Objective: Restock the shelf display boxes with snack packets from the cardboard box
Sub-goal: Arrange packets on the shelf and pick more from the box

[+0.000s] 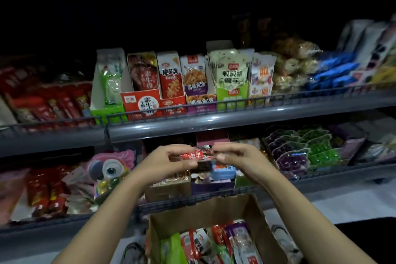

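Both my hands hold one small red snack packet [198, 155] between them in front of the lower shelf. My left hand [169, 161] pinches its left end and my right hand [233, 155] pinches its right end. Below, the open cardboard box [255, 212] holds several packets in green, red, white and purple wrappers. On the upper shelf stands a row of display boxes: a green one [108, 111], a red one [141, 104], a purple one [200, 103] and a light green one [232, 94], each with upright packets.
A grey wire-fronted upper shelf rail [235, 118] runs across the middle. The lower shelf holds brown and purple display boxes [169, 188], a pink owl toy pack [111, 169], red packets at left and green and purple jelly packs [304, 150] at right.
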`<state>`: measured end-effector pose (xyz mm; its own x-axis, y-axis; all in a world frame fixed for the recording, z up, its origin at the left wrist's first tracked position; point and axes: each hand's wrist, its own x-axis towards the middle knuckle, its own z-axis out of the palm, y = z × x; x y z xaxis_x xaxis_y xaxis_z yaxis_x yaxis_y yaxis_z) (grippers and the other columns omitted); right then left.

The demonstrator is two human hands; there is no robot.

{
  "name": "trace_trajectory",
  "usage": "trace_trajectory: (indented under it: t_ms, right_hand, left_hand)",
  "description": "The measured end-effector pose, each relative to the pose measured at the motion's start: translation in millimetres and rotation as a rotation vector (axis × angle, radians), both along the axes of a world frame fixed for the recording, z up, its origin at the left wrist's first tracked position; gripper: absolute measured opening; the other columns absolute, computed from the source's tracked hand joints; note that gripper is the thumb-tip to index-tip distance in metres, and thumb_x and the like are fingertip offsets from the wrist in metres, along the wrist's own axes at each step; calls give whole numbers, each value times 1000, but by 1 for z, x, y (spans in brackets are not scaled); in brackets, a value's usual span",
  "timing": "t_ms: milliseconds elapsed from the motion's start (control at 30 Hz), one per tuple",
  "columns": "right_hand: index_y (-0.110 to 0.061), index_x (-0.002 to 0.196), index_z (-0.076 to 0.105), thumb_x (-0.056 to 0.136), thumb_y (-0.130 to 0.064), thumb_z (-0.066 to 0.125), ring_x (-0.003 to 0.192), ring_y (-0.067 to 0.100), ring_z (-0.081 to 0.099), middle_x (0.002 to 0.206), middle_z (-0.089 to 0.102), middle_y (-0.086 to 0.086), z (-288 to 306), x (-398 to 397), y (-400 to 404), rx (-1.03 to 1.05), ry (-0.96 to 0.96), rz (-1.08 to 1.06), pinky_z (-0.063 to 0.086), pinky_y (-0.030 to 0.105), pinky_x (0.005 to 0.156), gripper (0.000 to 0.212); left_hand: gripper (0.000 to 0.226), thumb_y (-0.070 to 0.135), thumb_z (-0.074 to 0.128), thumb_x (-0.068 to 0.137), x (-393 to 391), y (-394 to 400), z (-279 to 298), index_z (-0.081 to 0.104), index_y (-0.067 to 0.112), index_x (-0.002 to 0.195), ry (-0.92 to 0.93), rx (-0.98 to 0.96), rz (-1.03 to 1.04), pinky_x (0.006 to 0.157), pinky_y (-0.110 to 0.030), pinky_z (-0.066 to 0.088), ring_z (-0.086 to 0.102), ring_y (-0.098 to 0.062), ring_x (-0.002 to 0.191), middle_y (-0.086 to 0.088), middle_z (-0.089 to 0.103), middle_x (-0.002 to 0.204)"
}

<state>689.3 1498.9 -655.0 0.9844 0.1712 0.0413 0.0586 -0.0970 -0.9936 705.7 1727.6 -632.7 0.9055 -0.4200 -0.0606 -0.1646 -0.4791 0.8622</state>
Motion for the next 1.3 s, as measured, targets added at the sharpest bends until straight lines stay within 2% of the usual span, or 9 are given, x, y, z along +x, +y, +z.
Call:
trace_trajectory:
  t_ms: [133, 267, 467, 633, 767, 933, 1100, 1200, 1300]
  right_hand:
    - [-17, 99, 72, 83, -18, 67, 91, 11, 69, 96, 73, -2, 31, 10, 9, -9, -43, -8, 55, 21, 77, 18]
    - [-12, 89, 73, 81, -18, 68, 80, 14, 71, 85, 74, 2, 51, 28, 29, 3, -114, -66, 56, 22, 70, 11]
    - [-8, 81, 69, 87, -19, 63, 57, 11, 66, 70, 67, 6, 82, 64, 56, -13, -158, -151, 57, 22, 55, 13]
    - [-7, 86, 68, 84, -25, 67, 49, 6, 61, 57, 64, 0, 106, 89, 69, -192, -233, -129, 49, 20, 48, 19]
    - [-13, 86, 63, 81, -25, 71, 46, 7, 58, 68, 67, -2, 118, 111, 85, -370, -219, -77, 41, 16, 40, 16]
    - [-14, 84, 59, 86, -27, 65, 49, 12, 55, 78, 67, 3, 137, 140, 101, -433, -287, -112, 41, 19, 41, 14]
    - [-20, 87, 57, 87, -30, 65, 59, 12, 58, 82, 65, 2, 158, 183, 118, -404, -410, -281, 43, 25, 49, 13]
    - [-27, 75, 55, 85, -30, 67, 71, 18, 61, 81, 64, -1, 174, 215, 131, -366, -457, -378, 46, 28, 58, 16]
    - [-17, 106, 61, 86, -31, 65, 80, 20, 61, 97, 66, 4, 188, 240, 148, -356, -460, -437, 51, 33, 66, 24]
  left_hand:
    - [20, 42, 60, 81, 3, 5, 24, 72, 35, 95, -88, -99, 108, 74, -26, 51, 66, -5, 77, 8, 74, 91]
    - [52, 63, 50, 75, 13, 8, 31, 72, 18, 92, -93, -108, 325, 69, -39, 54, 66, -28, 63, -11, 73, 81]
    - [25, 33, 60, 89, 38, 17, 44, 65, 13, 74, -174, -296, 418, 46, -22, 43, 68, -9, 58, 1, 72, 71]
    - [19, 20, 63, 88, 58, 26, 51, 68, 6, 76, -281, -392, 525, 47, -12, 42, 56, -2, 43, 5, 62, 51]
    - [18, 24, 64, 87, 73, 33, 54, 71, 10, 78, -319, -453, 584, 56, -22, 46, 53, -6, 48, 8, 57, 46]
    - [17, 29, 54, 93, 84, 45, 49, 67, 22, 101, -489, -377, 721, 66, -5, 42, 56, 7, 75, 15, 63, 85]
    - [46, 43, 35, 92, 100, 60, 35, 51, 24, 131, -720, 32, 722, 109, -32, 20, 36, -8, 127, 11, 47, 129]
    - [58, 48, 26, 90, 107, 64, 27, 33, 29, 144, -721, 201, 645, 113, -26, -5, 17, -4, 139, 13, 27, 150]
    - [63, 55, 16, 90, 113, 68, 20, 18, 32, 149, -719, 308, 611, 114, -30, -13, 4, 1, 140, 13, 11, 156]
